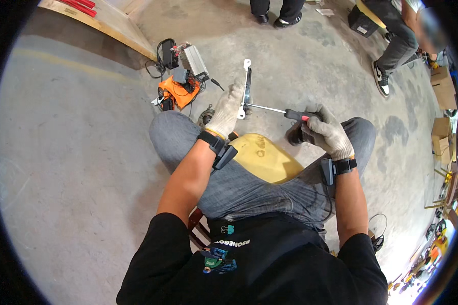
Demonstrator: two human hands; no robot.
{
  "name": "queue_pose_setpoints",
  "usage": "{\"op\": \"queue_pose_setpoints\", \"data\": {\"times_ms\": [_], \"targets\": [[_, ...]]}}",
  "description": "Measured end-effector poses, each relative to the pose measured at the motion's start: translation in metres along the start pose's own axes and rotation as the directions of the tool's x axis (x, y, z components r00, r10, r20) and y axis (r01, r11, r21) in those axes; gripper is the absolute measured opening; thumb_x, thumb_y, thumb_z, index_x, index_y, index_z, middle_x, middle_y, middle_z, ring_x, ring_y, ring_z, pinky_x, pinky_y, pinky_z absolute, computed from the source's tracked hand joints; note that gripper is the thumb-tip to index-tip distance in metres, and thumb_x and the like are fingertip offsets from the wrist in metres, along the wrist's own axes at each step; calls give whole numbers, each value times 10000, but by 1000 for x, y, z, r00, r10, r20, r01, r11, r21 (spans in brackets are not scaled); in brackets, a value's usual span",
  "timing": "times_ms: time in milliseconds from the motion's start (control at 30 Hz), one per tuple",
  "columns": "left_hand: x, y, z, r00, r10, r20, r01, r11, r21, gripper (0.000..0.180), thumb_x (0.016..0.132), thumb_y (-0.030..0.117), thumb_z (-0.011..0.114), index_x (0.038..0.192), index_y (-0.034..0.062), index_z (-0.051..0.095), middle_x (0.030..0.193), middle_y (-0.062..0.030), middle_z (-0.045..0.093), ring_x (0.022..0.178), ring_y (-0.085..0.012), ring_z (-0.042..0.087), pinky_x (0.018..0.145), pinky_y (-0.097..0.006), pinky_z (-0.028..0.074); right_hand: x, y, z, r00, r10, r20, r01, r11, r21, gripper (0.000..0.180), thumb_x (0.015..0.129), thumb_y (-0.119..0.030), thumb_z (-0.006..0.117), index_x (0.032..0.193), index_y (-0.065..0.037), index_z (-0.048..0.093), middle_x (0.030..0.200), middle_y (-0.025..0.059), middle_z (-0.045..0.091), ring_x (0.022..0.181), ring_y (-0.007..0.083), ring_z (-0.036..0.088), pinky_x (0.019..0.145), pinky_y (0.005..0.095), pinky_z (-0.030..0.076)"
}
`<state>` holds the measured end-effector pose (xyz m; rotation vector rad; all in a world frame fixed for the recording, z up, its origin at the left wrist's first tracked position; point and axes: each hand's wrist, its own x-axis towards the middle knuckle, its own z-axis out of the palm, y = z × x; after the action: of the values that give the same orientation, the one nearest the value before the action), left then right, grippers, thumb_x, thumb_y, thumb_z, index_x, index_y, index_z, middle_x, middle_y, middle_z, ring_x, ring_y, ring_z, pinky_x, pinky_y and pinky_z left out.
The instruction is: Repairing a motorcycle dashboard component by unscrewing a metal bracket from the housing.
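Observation:
My left hand point(226, 111), in a pale work glove, is closed on a narrow dark bar point(248, 85) with white tabs at both ends. The bar stands lengthwise in front of me, above the floor. In my right hand point(326, 131), also gloved, is a screwdriver point(296, 115) with a black and red handle. Its metal shaft points left, and the tip meets the bar near its lower white tab. Whether the tip sits in a screw is too small to tell. A smooth yellow object point(264, 156) lies between my legs.
Left of the bar lie a silver metal box point(195, 60), a black adapter point(170, 54) with cables and an orange cloth point(180, 92). A wooden platform point(107, 25) stands far left. One person's feet point(282, 21) are ahead; another person sits far right near cardboard boxes point(441, 87).

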<state>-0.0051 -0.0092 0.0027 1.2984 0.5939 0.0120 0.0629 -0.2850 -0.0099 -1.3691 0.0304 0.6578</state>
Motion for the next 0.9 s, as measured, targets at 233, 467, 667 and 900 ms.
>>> {"op": "queue_pose_setpoints", "data": {"times_ms": [233, 467, 667, 900], "targets": [[1, -7, -8, 1000, 0, -14, 1, 1000, 30, 631, 1019, 709, 482, 940, 99, 623, 741, -24, 630, 587, -138, 631, 545, -300, 538, -11, -44, 0, 955, 266, 128, -223, 935, -277, 569, 1063, -568, 508, 1190, -28, 636, 795, 24, 619, 597, 94, 506, 538, 258, 429], [1, -6, -4, 1000, -13, 9, 13, 998, 60, 640, 1011, 710, 500, 920, 89, 628, 733, -28, 635, 580, -138, 632, 546, -299, 549, -9, -33, -3, 995, 47, 88, -62, 982, 180, 425, 992, -259, 736, 1294, -16, 561, 975, 74, 612, 832, 143, 606, 697, 243, 484], [1, -8, -7, 1000, 3, -28, -3, 1000, 8, 627, 1010, 709, 501, 934, 99, 628, 732, -21, 632, 569, -140, 632, 522, -299, 553, -9, -43, -8, 957, 265, 120, -225, 936, -271, 609, 1033, -628, 546, 1210, -51, 629, 798, 16, 599, 528, 81, 479, 464, 257, 379], [-3, -2, -1, 999, 34, -20, -33, 999, 38, 619, 1017, 702, 493, 948, 100, 622, 765, -28, 642, 577, -143, 637, 519, -310, 558, -8, -27, -12, 983, 86, 164, -106, 988, 114, 429, 1031, -364, 682, 1270, -18, 596, 981, 50, 600, 780, 118, 572, 646, 260, 475]]}}
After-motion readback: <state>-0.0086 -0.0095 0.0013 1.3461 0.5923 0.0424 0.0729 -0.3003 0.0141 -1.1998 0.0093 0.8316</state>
